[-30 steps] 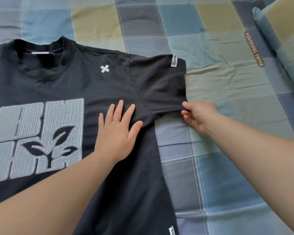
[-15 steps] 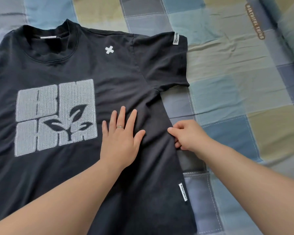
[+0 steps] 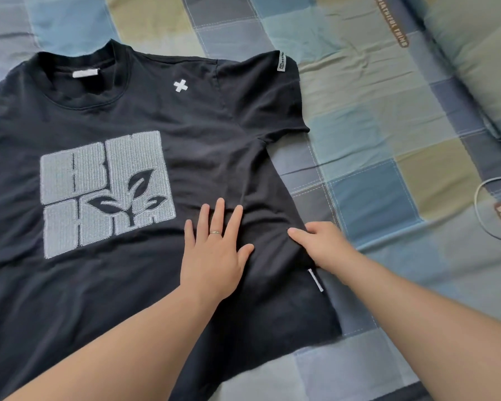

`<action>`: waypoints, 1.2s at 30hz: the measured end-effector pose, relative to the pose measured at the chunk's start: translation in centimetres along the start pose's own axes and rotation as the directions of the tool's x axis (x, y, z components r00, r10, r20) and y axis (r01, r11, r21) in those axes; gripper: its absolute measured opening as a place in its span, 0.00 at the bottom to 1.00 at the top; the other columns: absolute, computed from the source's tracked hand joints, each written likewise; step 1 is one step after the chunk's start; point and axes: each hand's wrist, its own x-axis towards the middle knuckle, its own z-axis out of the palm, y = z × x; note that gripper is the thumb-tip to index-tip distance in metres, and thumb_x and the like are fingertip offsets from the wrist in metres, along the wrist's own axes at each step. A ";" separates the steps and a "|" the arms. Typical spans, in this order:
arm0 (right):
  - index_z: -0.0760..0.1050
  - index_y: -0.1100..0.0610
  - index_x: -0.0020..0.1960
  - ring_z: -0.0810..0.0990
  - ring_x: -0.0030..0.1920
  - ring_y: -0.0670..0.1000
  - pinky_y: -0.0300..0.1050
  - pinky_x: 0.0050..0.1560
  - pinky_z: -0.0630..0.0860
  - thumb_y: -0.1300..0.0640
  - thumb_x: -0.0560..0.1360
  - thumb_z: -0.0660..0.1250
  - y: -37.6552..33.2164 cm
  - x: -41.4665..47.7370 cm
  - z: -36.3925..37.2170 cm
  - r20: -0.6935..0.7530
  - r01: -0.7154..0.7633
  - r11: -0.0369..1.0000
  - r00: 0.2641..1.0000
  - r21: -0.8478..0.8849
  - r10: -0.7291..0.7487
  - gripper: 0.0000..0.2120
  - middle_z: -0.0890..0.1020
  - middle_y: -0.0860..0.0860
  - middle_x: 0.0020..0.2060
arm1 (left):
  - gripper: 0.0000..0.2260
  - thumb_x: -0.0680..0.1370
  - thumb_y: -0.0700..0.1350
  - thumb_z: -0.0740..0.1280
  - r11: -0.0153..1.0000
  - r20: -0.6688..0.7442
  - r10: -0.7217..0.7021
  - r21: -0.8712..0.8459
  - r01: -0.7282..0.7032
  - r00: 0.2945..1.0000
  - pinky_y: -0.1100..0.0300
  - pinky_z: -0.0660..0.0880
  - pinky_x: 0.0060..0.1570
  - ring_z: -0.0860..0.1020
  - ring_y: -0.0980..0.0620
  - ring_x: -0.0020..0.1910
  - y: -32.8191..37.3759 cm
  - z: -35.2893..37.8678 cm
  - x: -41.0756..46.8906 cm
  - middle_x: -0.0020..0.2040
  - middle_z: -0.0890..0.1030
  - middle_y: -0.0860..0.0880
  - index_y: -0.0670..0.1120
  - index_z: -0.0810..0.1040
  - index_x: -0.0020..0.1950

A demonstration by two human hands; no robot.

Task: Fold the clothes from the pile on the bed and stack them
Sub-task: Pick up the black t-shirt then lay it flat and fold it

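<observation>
Down on T-shirt point(image 3: 122, 290), left hand point(image 3: 214, 256) flat, right hand point(image 3: 321, 244) pinching edge.

The left hand point(image 3: 214, 256) is lying flat, fingers spread. The right hand point(image 3: 321, 244) is pinching the shirt point(image 3: 214, 125), fingers curled.

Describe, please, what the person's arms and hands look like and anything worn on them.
The left forearm and right forearm are bare, with no sleeve, watch or bracelet in view. The left hand wears a thin metallic band ring on one of its fingers. The right hand shows no ring or glove.
</observation>
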 end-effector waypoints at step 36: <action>0.71 0.55 0.65 0.83 0.56 0.57 0.54 0.55 0.78 0.48 0.80 0.68 9.2 -19.5 12.4 0.324 -0.451 0.695 0.891 0.560 0.317 0.18 0.83 0.56 0.58 | 0.31 0.82 0.60 0.59 0.881 0.202 -0.437 -0.100 0.462 0.877 0.42 0.50 0.77 0.46 0.44 0.81 -8.0 5.3 -27.7 0.83 0.45 0.50 0.57 0.50 0.82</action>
